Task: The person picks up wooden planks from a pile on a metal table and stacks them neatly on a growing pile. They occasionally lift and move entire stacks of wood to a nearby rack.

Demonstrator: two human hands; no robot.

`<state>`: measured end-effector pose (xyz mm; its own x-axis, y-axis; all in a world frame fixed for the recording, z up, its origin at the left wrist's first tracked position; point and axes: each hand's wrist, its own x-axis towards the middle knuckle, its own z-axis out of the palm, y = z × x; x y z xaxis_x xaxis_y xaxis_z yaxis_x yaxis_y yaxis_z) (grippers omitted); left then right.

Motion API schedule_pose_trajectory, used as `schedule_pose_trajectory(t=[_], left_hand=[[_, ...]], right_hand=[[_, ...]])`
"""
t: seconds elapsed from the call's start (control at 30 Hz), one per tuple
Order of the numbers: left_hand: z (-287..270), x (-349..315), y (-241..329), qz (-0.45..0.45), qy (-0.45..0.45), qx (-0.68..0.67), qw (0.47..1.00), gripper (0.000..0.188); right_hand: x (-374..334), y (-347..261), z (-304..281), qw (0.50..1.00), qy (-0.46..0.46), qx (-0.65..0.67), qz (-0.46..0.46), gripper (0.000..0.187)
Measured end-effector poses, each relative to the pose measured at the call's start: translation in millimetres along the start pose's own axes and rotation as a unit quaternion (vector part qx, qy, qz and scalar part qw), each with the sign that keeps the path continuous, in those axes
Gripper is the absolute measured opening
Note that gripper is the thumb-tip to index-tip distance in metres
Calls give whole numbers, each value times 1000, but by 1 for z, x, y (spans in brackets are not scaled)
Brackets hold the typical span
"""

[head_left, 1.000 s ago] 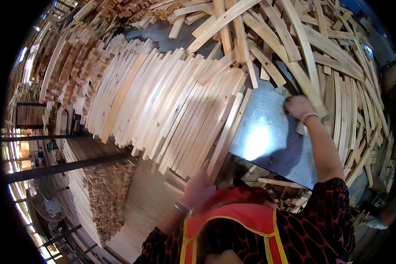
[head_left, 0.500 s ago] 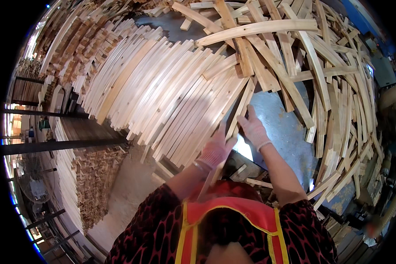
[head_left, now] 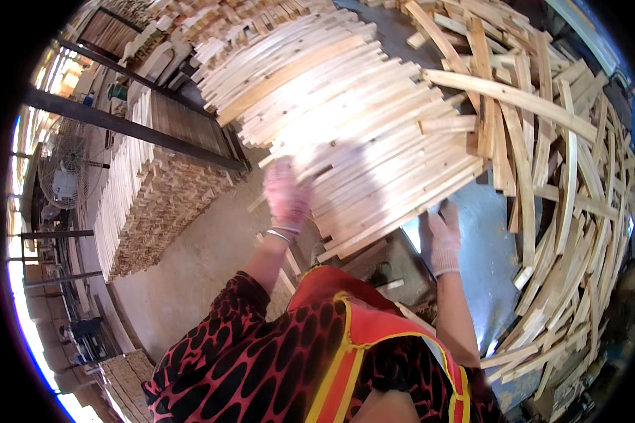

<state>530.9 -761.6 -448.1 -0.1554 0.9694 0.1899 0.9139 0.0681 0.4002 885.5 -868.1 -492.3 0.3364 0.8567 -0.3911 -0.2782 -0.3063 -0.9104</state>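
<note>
A broad row of pale wooden strips point(head_left: 346, 134) lies side by side on a metal table point(head_left: 483, 233). My left hand point(head_left: 287, 201), in a pinkish knit glove, is at the left ends of the strips with its fingers extended. It is slightly blurred, and I cannot tell whether it touches them. My right hand point(head_left: 444, 238), gloved too, is over the table just beyond the row's nearest strip. Its fingers point forward, apart from the thumb, and nothing shows in them.
A tangled heap of loose wooden strips point(head_left: 571, 162) covers the table's right side. Stacked lumber point(head_left: 155, 190) stands at left behind a dark metal bar point(head_left: 134, 130). A fan point(head_left: 67, 163) is farther left. Concrete floor point(head_left: 197, 240) lies between the stack and me.
My view has turned, and the row appears shifted. My left hand has moved from the near strips to the row's left ends. The gap beside the nearest strip has closed.
</note>
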Motion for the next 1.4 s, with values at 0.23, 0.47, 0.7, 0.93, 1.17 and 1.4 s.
schedule_pose_trajectory(t=[0.23, 0.47, 0.7, 0.93, 1.17, 1.4], left_hand=[[34, 76, -128, -450, -31, -606, 656, 55], [50, 42, -166, -409, -229, -671, 575, 41], [18, 83, -151, -10, -514, -324, 794, 73], [40, 136, -10, 118, -498, -185, 839, 112], [8, 17, -145, -29, -535, -396, 746, 114], [-27, 7, -135, 35, -503, -300, 809, 125]], right_hand=[[3, 14, -2, 996, 93, 3, 8, 86], [1, -8, 55, 981, 181, -40, 49, 91], [17, -17, 49, 944, 273, -176, 63, 75], [14, -25, 67, 929, 306, -195, 69, 60], [-90, 38, 108, 941, 255, -201, 96, 66], [-123, 22, 151, 971, 160, 174, 41, 73]])
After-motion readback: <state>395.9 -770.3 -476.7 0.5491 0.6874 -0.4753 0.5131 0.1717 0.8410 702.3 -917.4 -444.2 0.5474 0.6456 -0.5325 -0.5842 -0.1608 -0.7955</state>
